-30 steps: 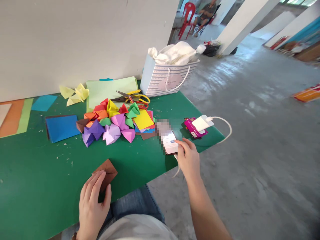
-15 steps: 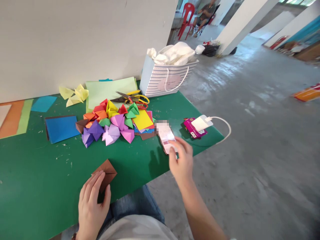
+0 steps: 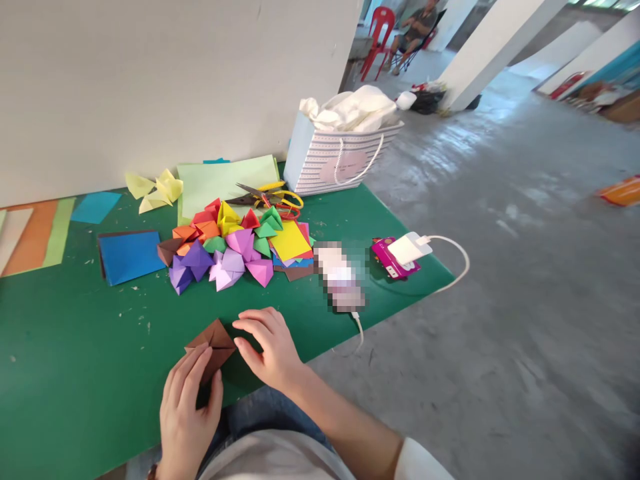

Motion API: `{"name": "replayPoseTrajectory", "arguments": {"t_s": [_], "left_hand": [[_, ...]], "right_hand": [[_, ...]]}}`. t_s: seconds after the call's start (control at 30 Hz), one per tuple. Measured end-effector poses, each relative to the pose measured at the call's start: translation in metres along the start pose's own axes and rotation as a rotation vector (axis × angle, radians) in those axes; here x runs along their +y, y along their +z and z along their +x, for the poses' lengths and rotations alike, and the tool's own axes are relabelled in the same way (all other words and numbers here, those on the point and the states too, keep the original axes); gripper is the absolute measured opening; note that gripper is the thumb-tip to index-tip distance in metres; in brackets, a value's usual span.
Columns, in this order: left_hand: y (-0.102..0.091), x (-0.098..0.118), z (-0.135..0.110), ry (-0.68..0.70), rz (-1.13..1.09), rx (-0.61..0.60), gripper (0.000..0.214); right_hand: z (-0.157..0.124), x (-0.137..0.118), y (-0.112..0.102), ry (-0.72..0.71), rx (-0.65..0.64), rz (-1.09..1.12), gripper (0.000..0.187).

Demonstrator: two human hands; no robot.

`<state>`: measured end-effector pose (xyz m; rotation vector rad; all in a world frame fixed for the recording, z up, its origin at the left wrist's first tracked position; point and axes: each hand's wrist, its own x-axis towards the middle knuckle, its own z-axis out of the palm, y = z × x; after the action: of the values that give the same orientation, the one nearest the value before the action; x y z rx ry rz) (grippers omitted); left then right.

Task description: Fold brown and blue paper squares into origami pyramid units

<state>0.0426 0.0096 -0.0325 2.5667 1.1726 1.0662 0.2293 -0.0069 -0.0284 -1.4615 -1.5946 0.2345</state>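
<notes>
A brown folded origami paper lies on the green table near its front edge. My left hand holds it at the left side, fingers across its top and thumb by the lower edge, hiding part of the folds. Just right of the paper hovers my right hand, fingers apart and nothing between them. Behind the hands sits a pile of folded paper pieces in purple, orange, red, yellow and green. A phone, blurred out by pixels, lies to the right with a white cable at its end.
Scissors lie behind the pile on pale green sheets. Blue paper is at left and a yellow sheet at right. A gift bag stands at the back. A white charger rests on a magenta box.
My right hand has left the phone and moved left to beside the brown paper. My left hand stays on the paper. The view has shifted slightly.
</notes>
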Motion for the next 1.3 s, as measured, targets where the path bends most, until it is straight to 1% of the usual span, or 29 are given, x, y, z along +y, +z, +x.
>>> {"name": "replayPoseTrajectory", "arguments": {"t_s": [0.17,0.47,0.67,0.9,1.07,1.23,1.3], "left_hand": [[0.0002,-0.001,-0.0008,-0.006,-0.014,0.0,0.062],[0.0002,-0.0016,-0.0077,-0.074,-0.01,0.046,0.064],[-0.0007,0.0005,-0.0054,-0.064,-0.009,0.061,0.065],[-0.001,0.0011,-0.0052,-0.05,0.002,0.095,0.061],[-0.0009,0.0,-0.0088,-0.05,-0.002,0.106,0.06],[-0.0022,0.0008,-0.0095,-0.048,-0.022,0.103,0.062],[-0.0024,0.0015,-0.0093,-0.042,-0.027,0.101,0.062]], "right_hand": [[-0.0012,0.0004,-0.0007,0.016,-0.012,0.006,0.018],[-0.0022,0.0009,0.002,0.004,-0.086,-0.012,0.021],[-0.0019,0.0006,0.0019,-0.009,-0.112,-0.009,0.02],[-0.0039,0.0007,0.0042,-0.028,-0.142,-0.033,0.014],[-0.0041,0.0009,0.0036,-0.063,-0.165,-0.018,0.014],[-0.0034,0.001,0.0018,-0.133,-0.207,0.003,0.024],[-0.0026,0.0013,0.0018,-0.164,-0.215,0.022,0.021]]}}
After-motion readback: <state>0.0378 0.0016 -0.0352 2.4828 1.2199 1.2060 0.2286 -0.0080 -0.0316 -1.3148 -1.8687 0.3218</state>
